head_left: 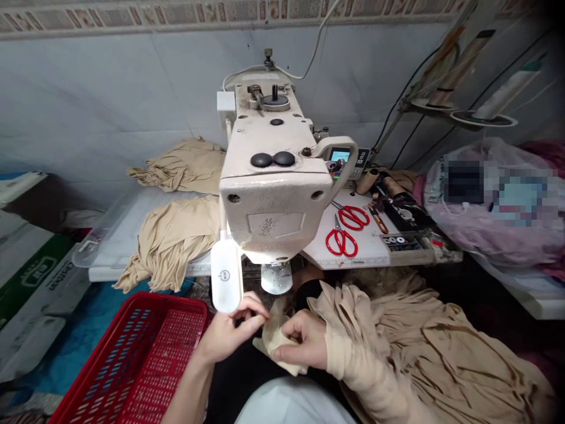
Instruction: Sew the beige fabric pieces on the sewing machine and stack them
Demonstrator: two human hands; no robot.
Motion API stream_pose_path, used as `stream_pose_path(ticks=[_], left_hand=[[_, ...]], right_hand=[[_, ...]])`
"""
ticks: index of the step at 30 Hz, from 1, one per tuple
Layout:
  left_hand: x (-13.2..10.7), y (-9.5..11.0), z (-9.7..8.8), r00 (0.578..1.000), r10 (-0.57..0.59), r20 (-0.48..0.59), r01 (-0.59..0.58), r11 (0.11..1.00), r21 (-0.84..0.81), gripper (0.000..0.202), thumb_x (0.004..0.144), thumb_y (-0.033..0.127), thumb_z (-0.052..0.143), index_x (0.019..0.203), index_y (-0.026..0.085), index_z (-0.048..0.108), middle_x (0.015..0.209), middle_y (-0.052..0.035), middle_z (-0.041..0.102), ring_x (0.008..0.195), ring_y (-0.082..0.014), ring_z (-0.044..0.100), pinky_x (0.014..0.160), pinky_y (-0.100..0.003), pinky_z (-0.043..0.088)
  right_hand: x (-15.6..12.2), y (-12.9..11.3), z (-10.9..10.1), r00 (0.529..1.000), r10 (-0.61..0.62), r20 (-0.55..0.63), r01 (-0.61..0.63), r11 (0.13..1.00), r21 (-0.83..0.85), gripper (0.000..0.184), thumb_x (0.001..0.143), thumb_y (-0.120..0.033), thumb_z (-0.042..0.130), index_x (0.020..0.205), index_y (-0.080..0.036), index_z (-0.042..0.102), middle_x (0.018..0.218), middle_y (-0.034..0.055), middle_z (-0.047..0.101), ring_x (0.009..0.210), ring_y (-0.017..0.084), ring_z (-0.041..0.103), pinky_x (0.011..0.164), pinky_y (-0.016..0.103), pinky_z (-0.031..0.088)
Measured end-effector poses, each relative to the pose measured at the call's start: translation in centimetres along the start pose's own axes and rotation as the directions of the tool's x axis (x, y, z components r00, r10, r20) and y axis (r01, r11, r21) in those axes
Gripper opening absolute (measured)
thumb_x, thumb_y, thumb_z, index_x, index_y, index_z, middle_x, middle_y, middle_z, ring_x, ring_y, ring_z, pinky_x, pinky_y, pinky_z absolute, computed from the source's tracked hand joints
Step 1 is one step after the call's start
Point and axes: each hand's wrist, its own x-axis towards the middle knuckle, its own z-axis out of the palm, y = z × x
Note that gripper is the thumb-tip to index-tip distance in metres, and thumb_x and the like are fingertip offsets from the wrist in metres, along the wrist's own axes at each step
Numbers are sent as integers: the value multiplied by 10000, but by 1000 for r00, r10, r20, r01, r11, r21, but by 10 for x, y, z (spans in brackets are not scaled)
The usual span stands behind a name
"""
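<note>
White clothing (293, 405) on the person's lap is nearest. Just beyond, the right hand (306, 341) pinches a cream cloth (272, 338) between thumb and fingers; the left hand (236, 331) has bent fingers beside the cloth's edge, whether gripping I cannot tell. Farther, red-handled scissors (342, 242) lie on the desk (316, 248) beside the sewing machine (273, 200)

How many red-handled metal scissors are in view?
2: front pair near the edge of the white tabletop, rear pair just behind, closer to the lit rectangular display. More may be hidden.
</note>
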Motion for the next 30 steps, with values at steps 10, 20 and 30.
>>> stream_pose_path(ticks=[10, 20, 30], left_hand=[[7, 4, 18, 970, -170, 175, 117, 953, 279, 337, 971, 409, 619, 793, 127, 671, 674, 15, 542, 648, -112, 472, 593, -217, 344], [-1, 2, 13, 983, 13, -183, 8, 993, 114, 296, 939, 380, 662, 1099, 149, 752, 720, -20, 635, 613, -126, 540, 578, -224, 424], [22, 24, 8, 930, 176, -323, -57, 936, 348, 319, 882, 479, 698, 901, 166, 756, 690, -42, 692, 685, -193, 654, 636, -275, 513]], right_hand=[[-7, 26, -24, 999, 44, 21, -46, 990, 133, 275, 785, -435, 773, 802, -161, 779, 576, -17, 609, 450, 107, 504, 406, 210, 326], [-6, -5, -30, 883, -205, -422, 260, 963, 76, 315, 896, -385, 691, 724, -129, 755, 603, 22, 600, 538, 123, 463, 502, 267, 318], [1, -16, -38, 805, -258, -535, 288, 957, -29, 297, 888, -377, 703, 698, -152, 742, 576, 9, 569, 543, 136, 462, 529, 289, 334]])
